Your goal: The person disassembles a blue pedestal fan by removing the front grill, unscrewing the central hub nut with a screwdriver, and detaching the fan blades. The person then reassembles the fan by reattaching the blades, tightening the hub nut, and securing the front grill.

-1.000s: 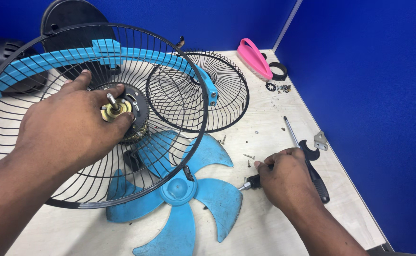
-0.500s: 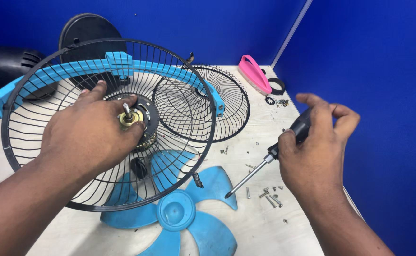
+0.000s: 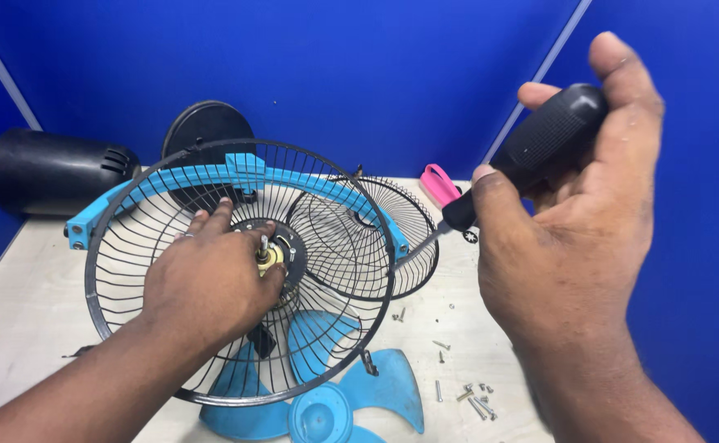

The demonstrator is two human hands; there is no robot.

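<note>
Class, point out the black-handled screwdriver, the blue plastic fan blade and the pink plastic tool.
black-handled screwdriver (image 3: 552,135), head view, on its handle.
blue plastic fan blade (image 3: 392,394), head view, right-hand blade.
pink plastic tool (image 3: 440,184), head view, its middle.

So the left hand (image 3: 208,283) is flat on the middle of the black wire fan guard (image 3: 241,271), fingers spread over the hub, thumb tip right beside the little brass shaft (image 3: 269,256) poking out. The guard has a blue band (image 3: 236,176) across its top edge. The right hand (image 3: 568,238) is up in the air, wrapped around a black-handled screwdriver (image 3: 532,152), whose tip points down toward the guard's right rim. Under the left palm, a blue fan blade (image 3: 335,394) lies on the table (image 3: 15,303). A second wire guard (image 3: 376,238) sits just past the fingertips. Loose screws (image 3: 470,394) lie scattered below the right wrist.
</note>
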